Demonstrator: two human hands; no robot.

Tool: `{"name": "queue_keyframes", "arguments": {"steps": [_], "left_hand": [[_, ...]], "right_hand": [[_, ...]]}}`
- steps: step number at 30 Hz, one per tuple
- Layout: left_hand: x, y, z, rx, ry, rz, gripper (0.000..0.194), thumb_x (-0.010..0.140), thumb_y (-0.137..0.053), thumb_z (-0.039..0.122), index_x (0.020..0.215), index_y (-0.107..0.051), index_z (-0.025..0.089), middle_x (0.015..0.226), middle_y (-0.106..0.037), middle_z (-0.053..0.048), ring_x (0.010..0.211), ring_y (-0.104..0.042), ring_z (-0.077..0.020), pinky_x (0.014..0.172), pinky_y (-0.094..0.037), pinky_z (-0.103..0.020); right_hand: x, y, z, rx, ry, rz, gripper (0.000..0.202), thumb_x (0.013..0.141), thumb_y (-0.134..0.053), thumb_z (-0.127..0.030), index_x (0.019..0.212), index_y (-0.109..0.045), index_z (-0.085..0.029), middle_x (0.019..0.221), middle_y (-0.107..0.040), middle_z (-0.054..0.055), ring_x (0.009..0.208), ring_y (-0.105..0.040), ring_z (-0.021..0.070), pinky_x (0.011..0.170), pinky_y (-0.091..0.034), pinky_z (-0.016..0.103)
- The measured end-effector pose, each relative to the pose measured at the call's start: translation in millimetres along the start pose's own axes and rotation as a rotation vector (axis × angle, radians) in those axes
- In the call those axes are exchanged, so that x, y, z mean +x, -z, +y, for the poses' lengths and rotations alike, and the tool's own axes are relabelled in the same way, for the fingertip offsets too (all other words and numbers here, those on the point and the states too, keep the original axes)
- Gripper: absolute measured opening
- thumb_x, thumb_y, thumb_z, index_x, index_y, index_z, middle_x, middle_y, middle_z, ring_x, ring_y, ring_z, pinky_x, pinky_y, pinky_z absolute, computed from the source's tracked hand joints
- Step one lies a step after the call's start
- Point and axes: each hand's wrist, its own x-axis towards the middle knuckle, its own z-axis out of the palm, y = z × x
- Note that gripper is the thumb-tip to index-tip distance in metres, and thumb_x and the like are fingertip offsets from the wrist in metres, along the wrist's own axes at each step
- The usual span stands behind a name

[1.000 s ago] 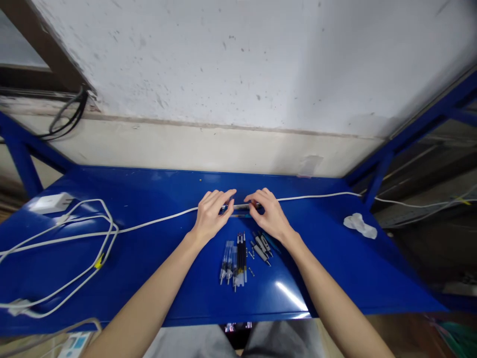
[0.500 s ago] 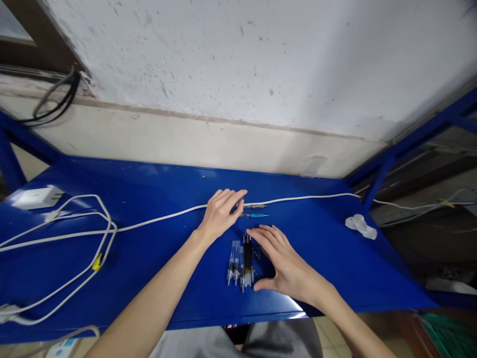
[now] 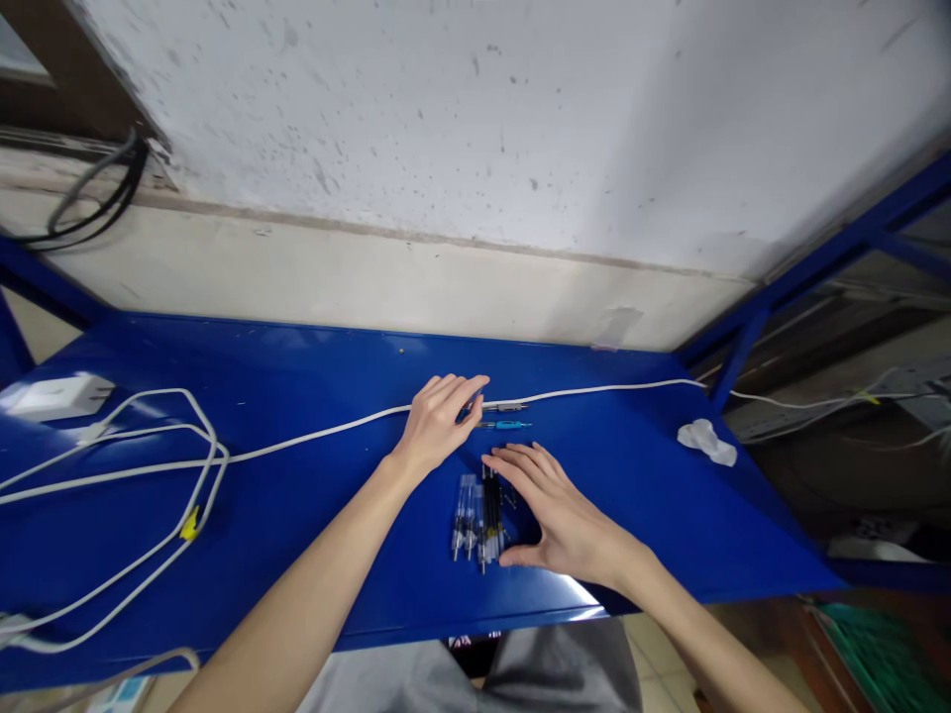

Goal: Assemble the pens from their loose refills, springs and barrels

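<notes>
R hand (image 3: 569, 520), viewed from my head cam: open, thumb and fingers spread in a C, palm side toward the dark refills (image 3: 491, 505). These lie immediately L of it, long axis running near-to-far, i.e. approx. along the line from thumb tip to index fingertip. Thumb is beside their near ends, index fingertip at their far ends; I can't tell whether either makes contact. Anything under the palm is hidden from me.

Clear pen barrels (image 3: 468, 515) sit just L of the refills, approx. parallel, tips toward the near edge of the blue tabletop (image 3: 334, 366). Small metal parts (image 3: 511, 498) lie btwn refills and R hand. R hand is the nearer one to this whole group.

L hand (image 3: 438, 421): farther back, upper L of the group, fingers bent over w/ thumb below; grip state can't be told, as the inner side is partly hidden. Just R of its thumb are a grey pen (image 3: 511, 407) and a blue pen (image 3: 510, 425), long axes L-to-R, approx. perp. to the refills. Grey one lies alongside the white cable (image 3: 319, 436); blue one is slightly nearer me.
</notes>
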Motion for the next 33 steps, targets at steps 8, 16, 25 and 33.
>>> {"name": "queue_keyframes", "arguments": {"steps": [8, 16, 25, 33], "left_hand": [[0.1, -0.9, -0.2, -0.003, -0.001, 0.026, 0.023, 0.099, -0.055, 0.015, 0.120, -0.064, 0.018, 0.095, -0.075, -0.005, 0.078, -0.068, -0.0168, 0.076, -0.050, -0.032], [-3.1, 2.4, 1.6, -0.104, 0.042, -0.070, 0.031, 0.103, -0.038, 0.011, 0.126, -0.058, 0.018, 0.110, -0.067, -0.011, 0.090, -0.065, -0.0190, 0.082, -0.054, -0.034], [-3.3, 4.5, 8.3, -0.138, 0.040, -0.109, 0.019, 0.101, -0.044, 0.018, 0.113, -0.059, 0.019, 0.094, -0.066, -0.005, 0.073, -0.063, -0.0136, 0.068, -0.051, -0.026], [-4.1, 5.2, 11.4, -0.171, 0.019, -0.141, 0.021, 0.098, -0.046, 0.018, 0.110, -0.064, 0.016, 0.093, -0.068, -0.006, 0.067, -0.061, -0.0125, 0.060, -0.048, -0.026]], "right_hand": [[-4.5, 18.7, 2.3, 0.112, 0.006, 0.095, 0.103, 0.080, -0.081, -0.056, 0.160, -0.021, -0.032, 0.158, -0.041, 0.013, 0.150, -0.035, 0.0323, 0.126, -0.023, 0.061], [55.9, 50.8, 17.1, 0.002, 0.056, 0.717, 0.090, 0.081, -0.079, -0.057, 0.155, -0.033, -0.032, 0.158, -0.039, 0.013, 0.148, -0.038, 0.0358, 0.121, -0.035, 0.061], [88.9, 15.8, 54.3, -0.042, 0.048, 0.855, 0.059, 0.082, -0.077, -0.059, 0.131, -0.060, -0.031, 0.159, -0.031, 0.013, 0.129, -0.055, 0.0348, 0.108, -0.050, 0.061], [85.3, 13.3, 57.3, 0.007, 0.088, 0.845, 0.053, 0.085, -0.076, -0.055, 0.130, -0.060, -0.032, 0.158, -0.030, 0.011, 0.128, -0.054, 0.0353, 0.105, -0.052, 0.061]]}}
